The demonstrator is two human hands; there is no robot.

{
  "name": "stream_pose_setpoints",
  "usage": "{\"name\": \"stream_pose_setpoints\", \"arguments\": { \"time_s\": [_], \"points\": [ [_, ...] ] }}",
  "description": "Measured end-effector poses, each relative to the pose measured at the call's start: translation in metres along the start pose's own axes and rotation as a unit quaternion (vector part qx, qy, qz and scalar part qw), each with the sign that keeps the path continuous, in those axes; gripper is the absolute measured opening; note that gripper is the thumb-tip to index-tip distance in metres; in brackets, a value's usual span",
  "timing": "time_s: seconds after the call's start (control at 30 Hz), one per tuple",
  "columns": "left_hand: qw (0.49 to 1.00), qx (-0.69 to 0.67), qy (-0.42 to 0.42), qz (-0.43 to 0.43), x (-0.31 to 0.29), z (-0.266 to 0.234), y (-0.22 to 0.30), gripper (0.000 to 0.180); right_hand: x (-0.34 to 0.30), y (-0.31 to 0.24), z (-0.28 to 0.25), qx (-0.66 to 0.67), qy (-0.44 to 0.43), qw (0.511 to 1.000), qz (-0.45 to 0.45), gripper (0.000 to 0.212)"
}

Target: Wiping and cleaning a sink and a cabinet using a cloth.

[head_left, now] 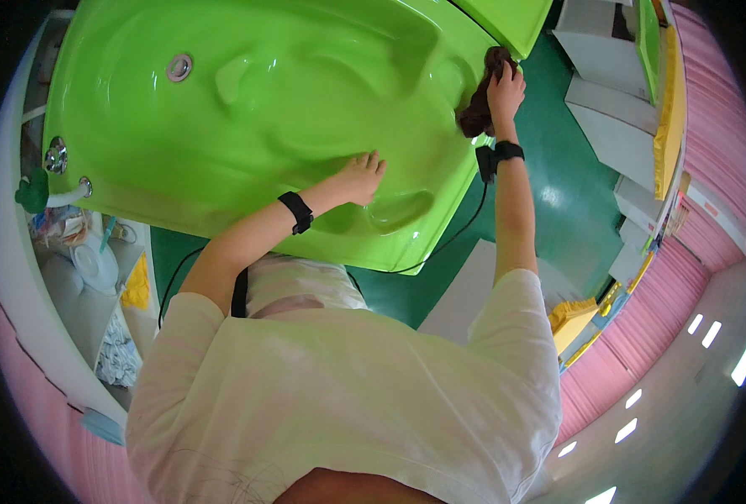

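A bright green moulded bathtub (305,126) fills the upper middle of the head view. At its right end, my right hand (506,91) presses a dark brown cloth (479,107) against the rim, with the fingers closed over the cloth. Inside the tub, my left hand (362,178) rests near the wavy moulded seat, its fingers stretched out and nothing in them. Black bands circle both of my wrists. A round metal drain (179,68) sits in the tub floor at the left, and a chrome knob (56,155) is fixed on the left wall.
A second green tub (511,21) adjoins at the top right. On the left, white shelves (87,323) hold a white jug (95,265), a yellow cloth (136,286) and folded fabric. White cabinets (612,126) line the right side. A black cable (465,231) hangs from my right wristband.
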State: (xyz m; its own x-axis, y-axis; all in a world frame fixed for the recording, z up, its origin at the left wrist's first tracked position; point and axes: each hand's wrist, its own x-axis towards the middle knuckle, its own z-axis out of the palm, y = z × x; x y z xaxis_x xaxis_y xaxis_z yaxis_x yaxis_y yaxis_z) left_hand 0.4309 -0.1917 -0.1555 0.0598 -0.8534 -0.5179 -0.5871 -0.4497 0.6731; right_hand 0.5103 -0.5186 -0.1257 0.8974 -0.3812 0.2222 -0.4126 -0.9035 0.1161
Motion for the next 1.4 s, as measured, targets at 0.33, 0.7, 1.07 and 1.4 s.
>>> {"name": "stream_pose_setpoints", "arguments": {
  "time_s": [0.33, 0.7, 1.07, 1.4],
  "points": [
    [0.996, -0.085, -0.009, 0.029, -0.003, -0.006, -0.021, 0.066, -0.015, -0.115, -0.011, 0.011, 0.013, 0.934, -0.358, 0.03],
    [0.983, -0.111, 0.03, -0.146, -0.058, -0.025, -0.09, 0.059, -0.026, -0.191, 0.064, -0.279, -0.115, 0.918, -0.259, 0.021],
    [0.959, -0.047, 0.011, -0.278, -0.079, -0.033, -0.172, 0.06, -0.02, -0.261, 0.076, -0.026, -0.245, 0.949, 0.199, 0.026],
    [0.964, -0.091, 0.048, -0.245, -0.082, -0.03, -0.178, 0.056, -0.008, -0.359, 0.101, 0.088, -0.261, 0.948, 0.158, 0.036]
  ]
}}
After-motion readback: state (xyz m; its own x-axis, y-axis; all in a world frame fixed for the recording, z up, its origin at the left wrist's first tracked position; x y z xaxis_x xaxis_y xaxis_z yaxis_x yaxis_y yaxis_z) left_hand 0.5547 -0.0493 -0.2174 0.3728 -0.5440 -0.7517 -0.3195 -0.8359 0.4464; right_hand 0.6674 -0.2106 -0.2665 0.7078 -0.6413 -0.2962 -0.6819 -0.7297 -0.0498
